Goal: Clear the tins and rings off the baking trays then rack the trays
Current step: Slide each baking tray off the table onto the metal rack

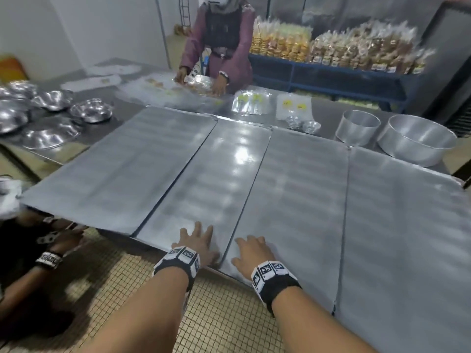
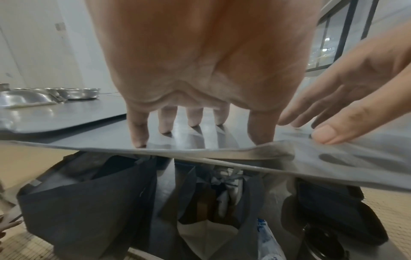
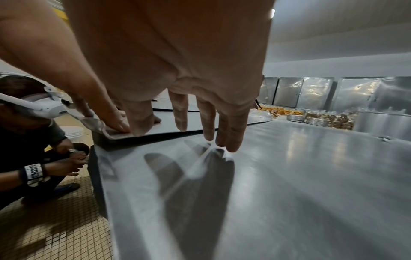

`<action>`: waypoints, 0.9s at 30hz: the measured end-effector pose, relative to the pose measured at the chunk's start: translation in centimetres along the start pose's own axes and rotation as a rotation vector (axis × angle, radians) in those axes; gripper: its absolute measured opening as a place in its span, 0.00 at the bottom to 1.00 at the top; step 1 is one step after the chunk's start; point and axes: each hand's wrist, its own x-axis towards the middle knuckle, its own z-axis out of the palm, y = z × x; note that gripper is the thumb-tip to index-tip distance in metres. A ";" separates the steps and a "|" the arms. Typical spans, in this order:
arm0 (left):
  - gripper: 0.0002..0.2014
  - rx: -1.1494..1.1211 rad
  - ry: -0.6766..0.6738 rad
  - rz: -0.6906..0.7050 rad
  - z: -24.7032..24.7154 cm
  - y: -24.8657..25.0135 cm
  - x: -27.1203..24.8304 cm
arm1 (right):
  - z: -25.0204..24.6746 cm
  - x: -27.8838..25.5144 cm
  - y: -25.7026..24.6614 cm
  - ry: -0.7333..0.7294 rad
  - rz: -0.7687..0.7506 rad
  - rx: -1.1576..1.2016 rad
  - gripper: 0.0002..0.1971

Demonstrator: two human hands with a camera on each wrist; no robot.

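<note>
Several flat, bare baking trays lie side by side on the table. My left hand (image 1: pixel 196 242) rests flat on the second tray from the left (image 1: pixel 211 174), near its front edge, with its fingers (image 2: pixel 193 117) spread and the thumb by the tray's right edge. My right hand (image 1: pixel 251 250) lies on the third tray (image 1: pixel 295 194) just beside it; its fingers (image 3: pixel 209 126) are straight and their tips touch the metal. Neither hand holds anything. Two round cake tins (image 1: pixel 356 129) (image 1: pixel 418 142) and a few small fluted tins (image 1: pixel 303 124) stand on the table behind the trays.
Metal bowls (image 1: pixel 89 110) sit on the table's far left. One person (image 1: pixel 221 47) works across the table; another (image 1: pixel 38 250) crouches on the tiled floor at my left. Bags (image 2: pixel 89 202) stand under the table edge. Packed goods (image 1: pixel 331 49) fill a blue shelf behind.
</note>
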 end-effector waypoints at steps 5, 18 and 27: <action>0.34 -0.048 0.031 0.045 -2.2 -0.9 -1.7 | -0.9 1.5 -1.2 0.025 -0.082 -0.056 0.25; 0.25 -0.133 0.211 -0.347 -6.9 -20.5 0.5 | -1.9 10.4 -17.9 -0.080 -0.100 0.059 0.26; 0.36 -0.051 0.150 -0.273 -4.8 -26.3 0.3 | -1.0 15.4 -27.4 -0.074 0.419 0.612 0.22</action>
